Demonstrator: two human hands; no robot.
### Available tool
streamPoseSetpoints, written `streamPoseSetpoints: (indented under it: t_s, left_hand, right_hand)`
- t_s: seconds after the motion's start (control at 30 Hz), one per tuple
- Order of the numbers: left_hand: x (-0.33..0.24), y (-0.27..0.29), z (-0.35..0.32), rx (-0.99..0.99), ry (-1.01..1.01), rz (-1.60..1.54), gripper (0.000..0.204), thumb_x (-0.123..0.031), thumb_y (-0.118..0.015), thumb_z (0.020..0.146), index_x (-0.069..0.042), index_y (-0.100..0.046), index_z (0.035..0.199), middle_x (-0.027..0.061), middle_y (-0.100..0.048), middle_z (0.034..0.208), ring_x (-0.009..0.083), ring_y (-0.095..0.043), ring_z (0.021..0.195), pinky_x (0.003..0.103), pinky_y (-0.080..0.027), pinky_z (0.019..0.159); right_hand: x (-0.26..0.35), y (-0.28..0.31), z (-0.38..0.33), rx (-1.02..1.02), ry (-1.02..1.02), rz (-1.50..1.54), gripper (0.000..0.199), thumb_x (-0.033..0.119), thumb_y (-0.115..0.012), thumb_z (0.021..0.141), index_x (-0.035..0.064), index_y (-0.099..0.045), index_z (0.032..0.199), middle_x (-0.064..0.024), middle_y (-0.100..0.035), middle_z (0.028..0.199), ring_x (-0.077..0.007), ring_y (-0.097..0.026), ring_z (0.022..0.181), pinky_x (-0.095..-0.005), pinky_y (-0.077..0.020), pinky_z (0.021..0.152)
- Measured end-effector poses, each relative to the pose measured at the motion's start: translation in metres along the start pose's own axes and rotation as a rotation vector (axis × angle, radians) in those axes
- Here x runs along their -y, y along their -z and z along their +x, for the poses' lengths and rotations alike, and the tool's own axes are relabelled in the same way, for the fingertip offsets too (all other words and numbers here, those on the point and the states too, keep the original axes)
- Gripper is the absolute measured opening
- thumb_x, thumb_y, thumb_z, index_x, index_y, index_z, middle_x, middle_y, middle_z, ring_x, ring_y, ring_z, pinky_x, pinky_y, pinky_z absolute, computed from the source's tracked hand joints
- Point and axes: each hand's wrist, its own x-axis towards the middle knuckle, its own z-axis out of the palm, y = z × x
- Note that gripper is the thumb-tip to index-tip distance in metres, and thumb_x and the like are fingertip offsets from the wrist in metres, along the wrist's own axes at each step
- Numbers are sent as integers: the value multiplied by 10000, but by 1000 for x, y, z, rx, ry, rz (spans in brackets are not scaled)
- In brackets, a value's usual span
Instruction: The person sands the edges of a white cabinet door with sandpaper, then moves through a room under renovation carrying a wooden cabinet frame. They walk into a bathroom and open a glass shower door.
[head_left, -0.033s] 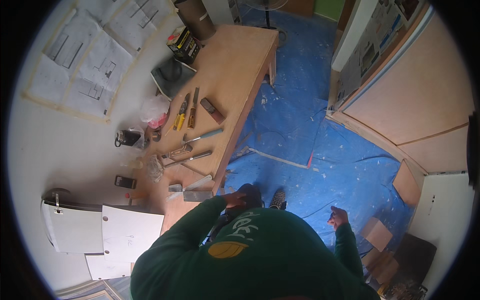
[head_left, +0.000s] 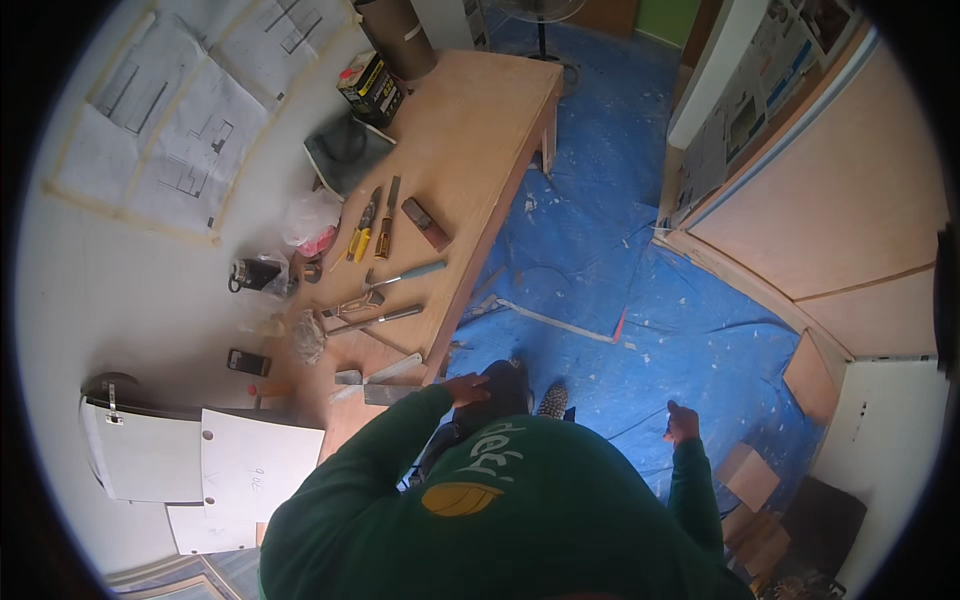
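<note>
My left hand (head_left: 467, 389) lies on my dark-trousered thigh beside the bench edge, fingers stretched out and holding nothing visible. Over the blue floor sheet, my right hand (head_left: 682, 422) hangs with its fingers curled; whatever may be in them is hidden. Nearest to my left hand on the wooden workbench (head_left: 480, 110) are a try square (head_left: 392, 394) and a flat pale strip (head_left: 395, 367). Farther along lie a long metal tool (head_left: 375, 320), a hammer (head_left: 410, 275) with a blue grip, a chisel (head_left: 385, 225), yellow-handled snips (head_left: 362, 232) and a dark wooden block (head_left: 425, 223).
Blue sheeting (head_left: 570, 260) covers the floor, with a pale strip (head_left: 555, 318) on it. Wooden blocks (head_left: 747, 477) stand by my right arm. A dark tin (head_left: 370, 90), a bag (head_left: 345, 155) and a bottle (head_left: 257, 275) line the wall side. A fan (head_left: 542, 40) stands far off.
The view has shifted slightly. My right hand sits a little higher and farther right, its fingers still curled. My left hand stays at my thigh.
</note>
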Motion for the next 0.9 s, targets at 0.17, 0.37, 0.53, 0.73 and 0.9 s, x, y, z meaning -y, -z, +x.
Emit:
streamPoseSetpoints:
  t_s: [0.17, 0.37, 0.53, 0.73, 0.9]
  left_hand:
    - [69, 64, 104, -4, -125, 645, 289, -192, -626, 894, -89, -706, 1152, 170, -700, 1124, 366, -657, 1087, 470, -518, 934]
    - [31, 176, 220, 173, 67, 423, 422, -441, -573, 957, -66, -766, 984, 168, -733, 1020, 344, -690, 1019, 458, -518, 893]
    - [-47, 319, 291, 2, 217, 204, 877, -820, -427, 899, -11, -759, 964, 176, -745, 960, 344, -707, 967, 451, -505, 916]
    - [-143, 451, 409, -308, 157, -90, 778, -690, -567, 920, 39, -674, 1169, 219, -731, 995, 322, -719, 957, 435, -531, 872]
    - [-206, 511, 503, -338, 130, 18, 666, -589, -621, 935, 20, -664, 1200, 191, -739, 1012, 282, -716, 943, 393, -542, 869]
  right_hand:
    - [126, 112, 137, -73, -146, 391, 388, 345, -653, 937, 22, -672, 722, -112, -611, 587, -231, -563, 442, -406, -492, 489]
    - [146, 188, 242, 128, -249, 376, 693, 103, -772, 835, 78, -484, 1464, -114, -687, 770, -213, -668, 616, -380, -556, 551]
    - [79, 197, 249, 183, -653, 409, 611, 279, -807, 876, 28, -552, 1371, -137, -726, 902, -236, -707, 690, -388, -578, 577]
    - [74, 240, 317, 224, -760, 375, 374, 341, -774, 895, 9, -700, 1053, -113, -722, 875, -225, -721, 716, -391, -586, 588]
    - [99, 303, 477, 176, -386, 344, 209, 208, -758, 810, 43, -751, 940, -106, -746, 855, -199, -724, 735, -351, -584, 649]
